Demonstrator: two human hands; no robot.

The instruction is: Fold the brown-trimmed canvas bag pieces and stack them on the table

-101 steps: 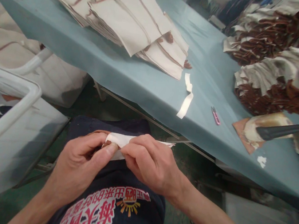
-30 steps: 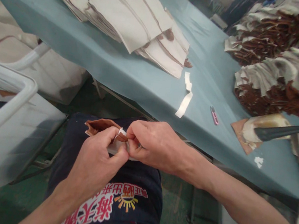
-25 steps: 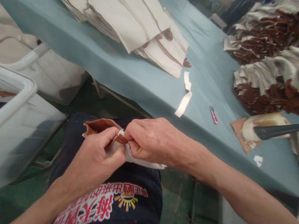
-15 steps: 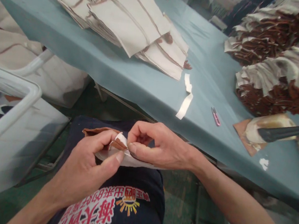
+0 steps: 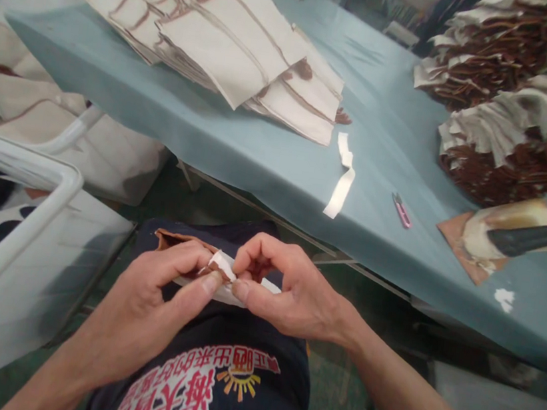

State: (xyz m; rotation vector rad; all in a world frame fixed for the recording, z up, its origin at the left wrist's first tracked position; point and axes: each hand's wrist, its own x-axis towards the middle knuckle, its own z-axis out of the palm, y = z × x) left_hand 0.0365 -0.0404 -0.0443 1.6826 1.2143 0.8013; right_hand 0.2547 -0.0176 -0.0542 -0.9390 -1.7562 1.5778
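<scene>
Head camera shows the 2 hands together at a flat white fabric piece with brown edging (image 5: 223, 264), held above the dark blue printed cloth (image 5: 273, 396) that covers the lap. Compared with 0.5 seconds ago, the left thumb has moved up onto the brown edge, which was more uncovered then, and the white fold shows plainly between the hands. I judge this means that the edge is now better steadied on its left side, while the work on the fold is still in progress.

The left hand (image 5: 146, 306) is closed in a pinch, thumb against index finger, with the edge of the piece between them. At the right hand (image 5: 299, 292), thumb and index finger form a loop, their tips close together at the fold's right end; whether they grip it, I cannot tell.

The long axis of the piece runs crosswise over the lap, sloping slightly downward to the right. Its brown end points left; its white end points right, partly hidden behind the right fingers.
</scene>
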